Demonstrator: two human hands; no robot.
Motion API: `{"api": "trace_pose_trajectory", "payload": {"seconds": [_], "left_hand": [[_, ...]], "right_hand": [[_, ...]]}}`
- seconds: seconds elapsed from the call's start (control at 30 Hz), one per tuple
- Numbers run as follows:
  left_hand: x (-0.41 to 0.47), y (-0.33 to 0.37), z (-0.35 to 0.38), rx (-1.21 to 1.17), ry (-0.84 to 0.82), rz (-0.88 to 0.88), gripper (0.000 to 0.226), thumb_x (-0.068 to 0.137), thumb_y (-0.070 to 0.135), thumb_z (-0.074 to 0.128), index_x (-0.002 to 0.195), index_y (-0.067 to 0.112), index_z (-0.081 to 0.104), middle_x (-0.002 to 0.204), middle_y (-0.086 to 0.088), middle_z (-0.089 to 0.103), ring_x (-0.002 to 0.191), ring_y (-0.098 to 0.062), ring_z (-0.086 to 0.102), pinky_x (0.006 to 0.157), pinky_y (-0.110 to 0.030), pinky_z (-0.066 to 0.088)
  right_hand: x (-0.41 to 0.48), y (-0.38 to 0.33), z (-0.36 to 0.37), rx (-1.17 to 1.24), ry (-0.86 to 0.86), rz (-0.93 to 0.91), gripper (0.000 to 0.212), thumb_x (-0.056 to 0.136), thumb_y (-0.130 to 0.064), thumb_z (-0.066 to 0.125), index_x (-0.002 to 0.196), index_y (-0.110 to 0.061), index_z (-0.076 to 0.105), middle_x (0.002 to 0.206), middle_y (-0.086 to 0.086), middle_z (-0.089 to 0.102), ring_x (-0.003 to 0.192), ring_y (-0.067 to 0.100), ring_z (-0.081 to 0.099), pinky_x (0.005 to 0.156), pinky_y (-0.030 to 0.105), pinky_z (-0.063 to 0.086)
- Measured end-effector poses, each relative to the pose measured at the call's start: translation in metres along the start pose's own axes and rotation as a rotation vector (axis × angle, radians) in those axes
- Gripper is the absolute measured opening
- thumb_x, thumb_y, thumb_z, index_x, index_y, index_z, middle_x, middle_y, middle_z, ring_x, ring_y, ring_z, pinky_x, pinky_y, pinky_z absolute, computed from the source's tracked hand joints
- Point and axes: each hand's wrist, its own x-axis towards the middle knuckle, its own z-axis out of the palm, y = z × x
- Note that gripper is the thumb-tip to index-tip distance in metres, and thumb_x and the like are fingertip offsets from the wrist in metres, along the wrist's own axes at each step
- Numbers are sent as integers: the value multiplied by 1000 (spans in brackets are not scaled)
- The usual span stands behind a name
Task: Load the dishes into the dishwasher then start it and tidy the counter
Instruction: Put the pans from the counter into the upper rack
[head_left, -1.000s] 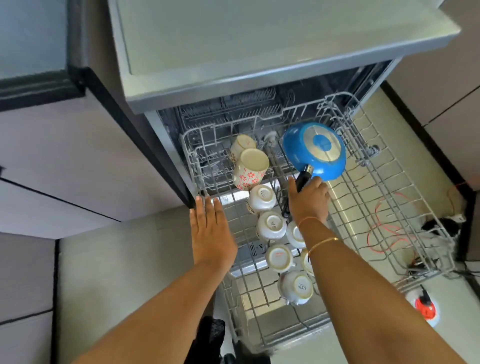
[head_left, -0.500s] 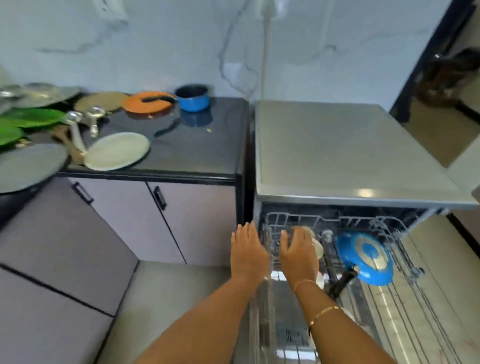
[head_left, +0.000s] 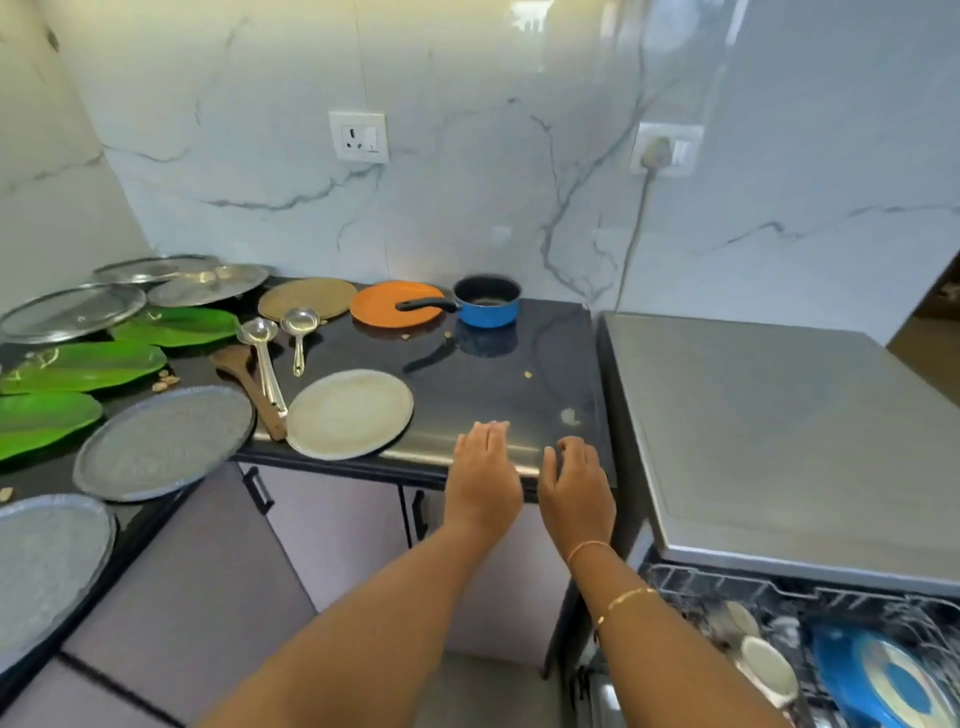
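Both hands empty over the surface edge, next dish not yet picked.

Fingers (head_left: 485, 434) of left hand (head_left: 483, 478) were seen held loosely together, extended flat, nothing gripped; right hand (head_left: 574, 486) fingers were slightly curled & parted, also empty. Both were poised at the front edge of the dark surface (head_left: 519, 384), just right of a pale plate (head_left: 349, 414). Further out: wooden spatula (head_left: 249, 387), two steel ladles (head_left: 262, 358), orange plate (head_left: 392, 310), blue saucepan (head_left: 488, 304), steel plates and green leaf plates at left. Dishwasher rack (head_left: 779, 623) was open at lower right w/ a blue pan (head_left: 883, 680) and cups already loaded. Judged best: the nearest pale plate to be taken by its overhanging rim, lifted level, crumbs avoided.
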Motion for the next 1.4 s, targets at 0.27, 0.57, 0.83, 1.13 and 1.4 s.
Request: {"api": "trace_pose_trajectory", "payload": {"seconds": [0.27,0.57,0.83,1.13,1.4], "left_hand": [[91,-87,-46,73,36,-61,49,92,11,42,140,7,35,140,-8,41,130,-23,36,111,-31,24],[203,-142,-40,86,2,-168,45,90,9,44,135,7,42,136,-10,46,127,-25,41,109,-36,25],[310,-193,-24,82,3,-252,44,90,7,43,134,4,39,134,-14,44,116,-32,46,98,-39,34],[342,-215,-7,30,-29,-267,47,93,9,43,140,7,34,143,-10,38,124,-29,43,101,-39,36],[311,-199,-5,27,-71,-160,45,93,13,47,137,11,41,137,-8,44,120,-24,47,97,-34,40]], "right_hand": [[76,-85,66,274,-7,169,18,98,-29,41,98,-14,51,92,1,54,81,20,54,68,31,41],[203,-118,151,925,-194,726,21,98,-22,43,100,-7,56,81,5,55,81,18,54,79,33,52],[304,-146,241,1384,-429,984,46,101,-21,39,142,-3,32,140,20,44,131,31,41,109,40,33],[343,-146,296,1810,-368,1137,36,100,-19,40,133,-4,44,113,16,57,109,26,54,103,42,36],[323,-136,258,1848,-201,1171,28,99,-31,44,105,-4,48,75,8,52,63,14,51,61,23,48]]}}
